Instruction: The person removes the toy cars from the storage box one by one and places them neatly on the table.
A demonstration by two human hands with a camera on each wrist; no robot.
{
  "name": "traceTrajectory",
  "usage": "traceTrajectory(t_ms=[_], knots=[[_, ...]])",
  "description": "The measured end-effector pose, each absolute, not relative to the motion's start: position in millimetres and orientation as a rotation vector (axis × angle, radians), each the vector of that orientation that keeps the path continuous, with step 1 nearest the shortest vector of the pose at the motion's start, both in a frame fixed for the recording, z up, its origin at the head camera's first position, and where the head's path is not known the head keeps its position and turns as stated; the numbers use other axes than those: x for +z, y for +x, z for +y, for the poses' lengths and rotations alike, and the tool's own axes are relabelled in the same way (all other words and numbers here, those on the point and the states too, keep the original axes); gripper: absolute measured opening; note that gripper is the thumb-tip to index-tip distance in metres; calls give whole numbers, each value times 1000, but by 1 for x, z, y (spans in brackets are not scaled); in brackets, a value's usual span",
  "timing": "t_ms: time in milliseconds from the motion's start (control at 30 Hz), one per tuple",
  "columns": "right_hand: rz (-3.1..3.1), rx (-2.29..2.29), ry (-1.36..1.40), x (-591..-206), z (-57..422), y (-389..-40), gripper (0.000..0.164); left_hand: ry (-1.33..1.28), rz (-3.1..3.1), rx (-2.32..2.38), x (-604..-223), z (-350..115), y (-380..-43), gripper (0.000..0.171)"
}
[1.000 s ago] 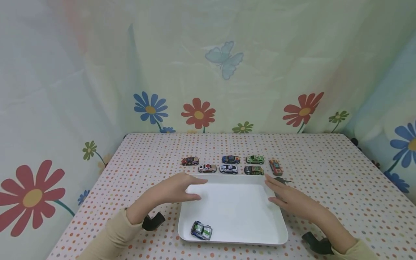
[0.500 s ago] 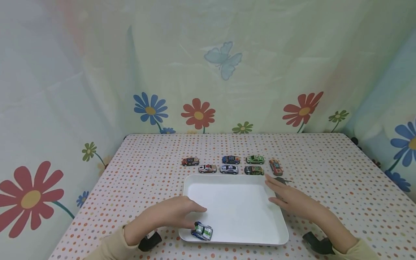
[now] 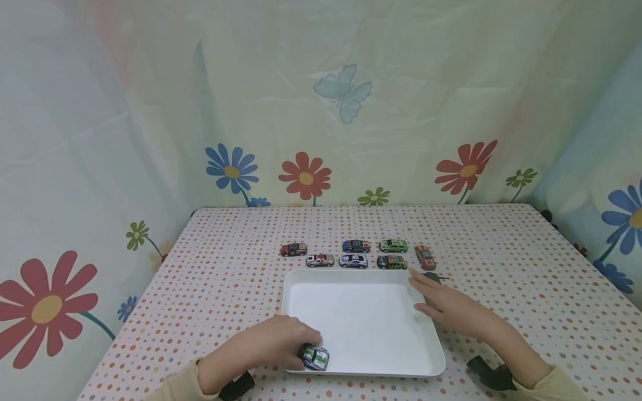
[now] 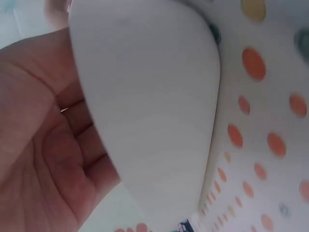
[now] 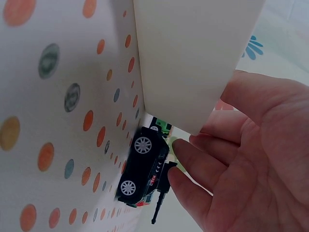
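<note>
Inside the near left corner of the white tray [image 3: 361, 328] is a silver-and-green toy car [image 3: 316, 358]. My left hand [image 3: 273, 342] grips it between thumb and fingers, reaching over the left rim. In the left wrist view, the tray's outer wall [image 4: 149, 106] hides the car and the fingertips of my left hand [image 4: 48, 130]. My right hand [image 3: 453, 312] lies along the tray's right rim with its fingers extended, holding nothing. Just beyond those fingers stands a black toy vehicle with a thin barrel [image 5: 145, 166], partly covered by the hand in the head view.
Several toy cars line up behind the tray, among them a white one [image 3: 353, 261], a blue one [image 3: 356, 246] and a green one [image 3: 393, 245]. A red car [image 3: 425, 257] stands at their right end. Dotted cloth [image 3: 230, 250] covers the table; a flowered curtain [image 3: 346, 139] hangs behind.
My left hand has come down from the tray's upper left rim to the near left corner and taken hold of the silver-and-green toy car. The right hand has stayed in place.
</note>
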State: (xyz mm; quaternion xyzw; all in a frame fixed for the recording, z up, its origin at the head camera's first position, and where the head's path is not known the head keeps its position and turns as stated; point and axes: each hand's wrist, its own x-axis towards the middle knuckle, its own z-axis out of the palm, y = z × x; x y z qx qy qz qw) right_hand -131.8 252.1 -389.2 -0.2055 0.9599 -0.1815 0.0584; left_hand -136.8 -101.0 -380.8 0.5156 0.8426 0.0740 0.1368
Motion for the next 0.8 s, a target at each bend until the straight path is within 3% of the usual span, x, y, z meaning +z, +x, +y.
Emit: traceTrajectory(t_ms=[200, 467, 800], knots=[[2908, -540, -615, -390, 252, -132, 60, 1594, 2508, 103, -385, -101, -130, 30], [2904, -544, -611, -389, 252, -133, 60, 1551, 2507, 110, -385, -98, -130, 20], [2899, -558, -602, -389, 251, -132, 60, 1538, 2558, 137, -381, -98, -129, 19]])
